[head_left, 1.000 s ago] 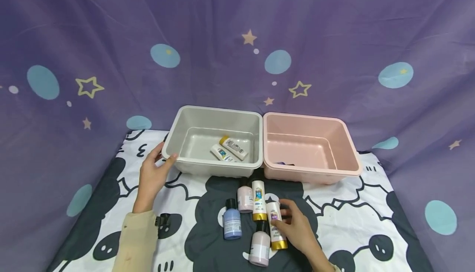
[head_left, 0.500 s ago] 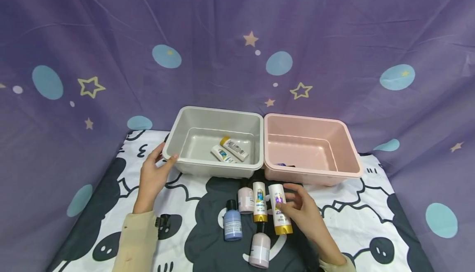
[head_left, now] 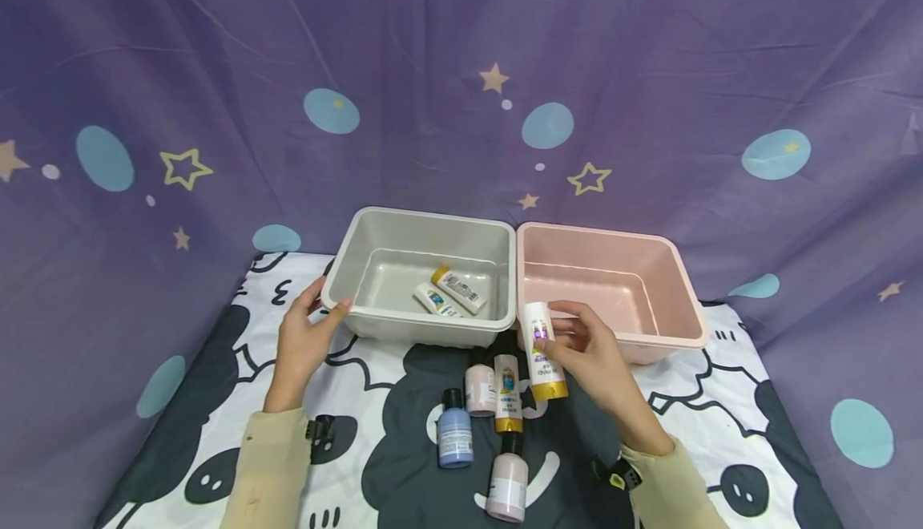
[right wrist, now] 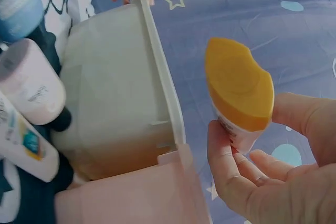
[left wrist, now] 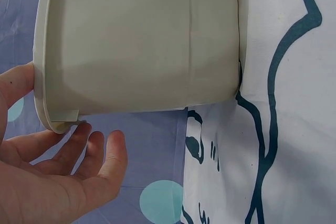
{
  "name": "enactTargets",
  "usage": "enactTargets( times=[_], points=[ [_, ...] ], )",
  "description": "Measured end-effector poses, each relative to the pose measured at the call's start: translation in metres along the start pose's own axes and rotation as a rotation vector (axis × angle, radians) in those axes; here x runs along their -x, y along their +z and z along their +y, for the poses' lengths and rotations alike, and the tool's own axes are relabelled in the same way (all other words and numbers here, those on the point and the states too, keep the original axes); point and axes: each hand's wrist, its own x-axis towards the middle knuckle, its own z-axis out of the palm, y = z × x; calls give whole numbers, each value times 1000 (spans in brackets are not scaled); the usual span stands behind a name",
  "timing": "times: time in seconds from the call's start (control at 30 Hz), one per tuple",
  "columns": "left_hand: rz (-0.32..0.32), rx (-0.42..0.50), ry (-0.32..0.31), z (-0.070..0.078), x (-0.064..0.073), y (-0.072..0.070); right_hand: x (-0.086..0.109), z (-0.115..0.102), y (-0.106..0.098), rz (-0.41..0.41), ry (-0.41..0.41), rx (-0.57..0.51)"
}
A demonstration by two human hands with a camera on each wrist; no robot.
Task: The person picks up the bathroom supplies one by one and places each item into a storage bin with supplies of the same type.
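My right hand (head_left: 587,353) holds a white bottle with a gold cap (head_left: 542,353), pinched between thumb and fingers. The bottle is raised in front of the bins, cap end toward me; its gold cap (right wrist: 239,82) fills much of the right wrist view. At the front left corner of the grey bin (head_left: 425,326), my left hand (head_left: 303,345) grips the rim, thumb on one side and fingertips on the other (left wrist: 68,166). Inside that bin lie two white bottles, one with a gold cap (head_left: 457,288) and one beside it (head_left: 435,300).
Right of the grey bin stands a pink bin (head_left: 606,272), rims side by side. In front lie a blue bottle (head_left: 455,437), two pale pink bottles (head_left: 508,485) and another white gold-capped bottle (head_left: 508,389). A purple curtain (head_left: 433,72) hangs behind the sheep-print cloth (head_left: 404,497).
My right hand has lifted the white bottle off the cloth and carried it up and forward to the front of the pink bin. My left hand stays on the grey bin's rim.
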Motion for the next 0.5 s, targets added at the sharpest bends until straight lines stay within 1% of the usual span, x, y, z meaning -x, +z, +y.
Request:
enactTargets(
  times=[0.23,0.4,0.5],
  points=[
    [-2,-1,3,-1,0,0,-30,-14,3,35,18,14],
    [-9,3,-3,-1,1,-1,-57,-33,6,18,2,25],
    [-16,0,-8,0,1,-1,-76,-45,9,0,-2,4]
  ],
)
